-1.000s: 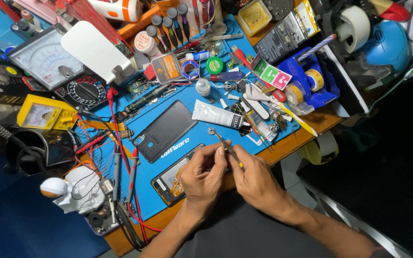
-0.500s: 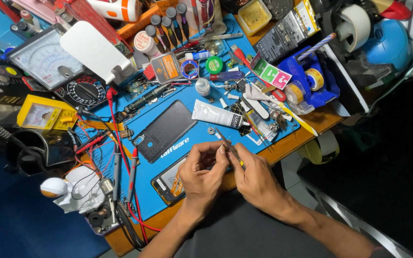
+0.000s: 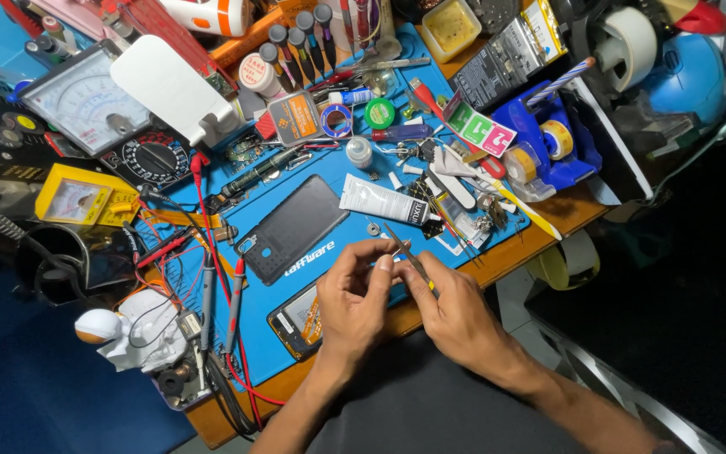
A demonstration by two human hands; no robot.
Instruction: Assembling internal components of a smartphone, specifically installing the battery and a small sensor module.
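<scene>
Hardly anything moved since prev frame: both hands stay over blue mat (image 3: 313, 353) near front edge. Head view: my right hand (image 3: 455, 315) fingers pinched on tweezers (image 3: 405, 252), tips pointing up-left; left hand (image 3: 355, 294) fingertips together at them, above opened phone (image 3: 300, 315).

My left hand (image 3: 353, 301) and right hand (image 3: 455, 315) meet at the near edge of the work mat (image 3: 313, 143); tweezers (image 3: 403, 250) rise from my right hand toward the glue tube (image 3: 382, 201) behind; a phone back cover (image 3: 291, 229) lies left of that tube; an opened phone (image 3: 297, 318) sits under my left hand; the tape dispenser (image 3: 548, 143) stands far right.
</scene>
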